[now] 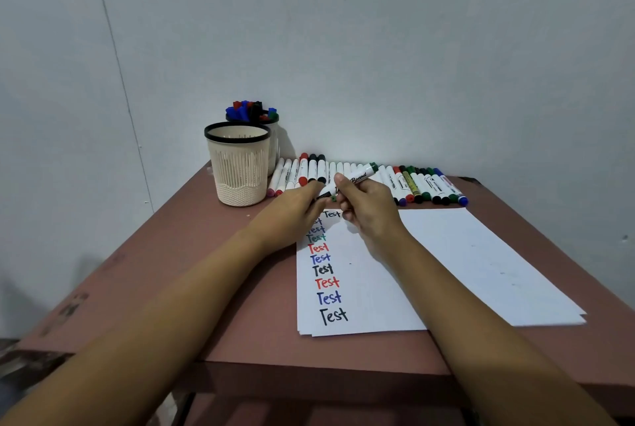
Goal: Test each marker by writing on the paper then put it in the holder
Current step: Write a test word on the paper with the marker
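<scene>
My right hand (369, 206) grips a white green-ended marker (360, 175) above the top of the paper (446, 254). The marker slants, with its green tip (333, 199) pointing down-left. My left hand (295, 212) is right beside that tip and pinches a small dark cap (322, 196). Down the paper's left side runs a column of "Test" words (324, 274) in black, blue, red and green; my left hand hides part of the top ones. An empty beige holder (237, 168) with a black rim stands at the table's back left.
Behind the beige holder stands a second holder (256, 116) with several capped markers in it. A long row of markers (419, 185) lies along the wall at the back of the brown table (240, 305). The table's front edge is close to me.
</scene>
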`<state>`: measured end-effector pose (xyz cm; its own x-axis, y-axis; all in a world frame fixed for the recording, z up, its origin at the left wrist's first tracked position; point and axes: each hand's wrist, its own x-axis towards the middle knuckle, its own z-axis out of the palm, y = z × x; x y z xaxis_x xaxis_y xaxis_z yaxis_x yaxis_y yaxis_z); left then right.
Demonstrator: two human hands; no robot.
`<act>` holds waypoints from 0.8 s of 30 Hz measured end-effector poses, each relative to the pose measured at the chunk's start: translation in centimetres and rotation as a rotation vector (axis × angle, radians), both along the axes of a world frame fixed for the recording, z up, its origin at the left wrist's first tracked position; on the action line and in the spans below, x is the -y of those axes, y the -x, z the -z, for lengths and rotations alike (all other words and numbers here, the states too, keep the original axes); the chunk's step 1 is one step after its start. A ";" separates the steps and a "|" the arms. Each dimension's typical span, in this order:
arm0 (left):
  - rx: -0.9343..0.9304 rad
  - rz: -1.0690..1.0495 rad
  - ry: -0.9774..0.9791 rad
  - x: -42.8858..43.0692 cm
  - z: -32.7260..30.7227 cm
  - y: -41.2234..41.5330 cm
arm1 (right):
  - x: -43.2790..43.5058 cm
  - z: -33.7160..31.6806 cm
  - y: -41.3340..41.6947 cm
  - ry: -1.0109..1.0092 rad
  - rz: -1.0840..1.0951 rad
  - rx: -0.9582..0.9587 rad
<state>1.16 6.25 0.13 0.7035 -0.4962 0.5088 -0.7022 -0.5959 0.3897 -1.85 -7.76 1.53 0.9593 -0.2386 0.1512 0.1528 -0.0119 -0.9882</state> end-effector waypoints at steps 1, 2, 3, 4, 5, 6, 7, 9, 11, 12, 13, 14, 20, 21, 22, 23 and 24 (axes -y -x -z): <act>-0.011 0.002 0.016 0.0 0.0 0.1 | 0.1 0.0 0.1 0.012 0.005 0.018; -0.025 0.003 0.032 0.0 0.0 0.1 | 0.1 -0.1 0.2 0.023 0.004 0.035; -0.038 0.007 0.050 0.1 0.0 0.2 | 0.1 -0.1 0.3 0.029 -0.001 0.052; -0.050 0.012 0.068 0.2 0.0 0.2 | 0.0 -0.2 0.4 0.033 -0.008 0.067; -0.062 0.017 0.087 0.2 -0.1 0.2 | 0.0 -0.2 0.4 0.036 -0.016 0.077; -0.075 0.019 0.107 0.2 -0.1 0.2 | 0.0 -0.3 0.4 0.038 -0.027 0.084; -0.083 0.018 0.130 0.3 -0.2 0.3 | 0.0 -0.3 0.3 0.040 -0.038 0.091; -0.084 0.013 0.158 0.2 -0.3 0.3 | 0.1 -0.3 0.2 0.044 -0.053 0.099; -0.096 0.008 0.177 0.2 -0.3 0.3 | 0.2 -0.1 0.0 0.038 -0.062 0.102; -0.106 0.008 0.193 0.2 -0.3 0.2 | 0.2 0.0 -0.1 0.029 -0.068 0.104; -0.112 0.008 0.208 0.2 -0.2 0.2 | 0.2 0.0 -0.1 0.022 -0.073 0.106; -0.120 0.009 0.220 0.2 -0.2 0.1 | 0.2 0.0 -0.1 0.018 -0.077 0.106; -0.198 0.088 0.305 0.4 -0.2 0.0 | 0.2 -0.1 0.0 0.005 -0.099 0.106; -0.204 0.101 0.320 0.4 -0.3 0.1 | 0.2 -0.1 0.0 0.002 -0.105 0.106; -0.202 0.115 0.337 0.4 -0.5 0.2 | 0.3 -0.1 0.0 -0.004 -0.111 0.110; -0.196 0.124 0.356 0.4 -0.5 0.2 | 0.4 -0.1 -0.1 -0.010 -0.114 0.118; -0.195 0.127 0.378 0.4 -0.6 0.2 | 0.4 -0.2 -0.2 -0.015 -0.116 0.127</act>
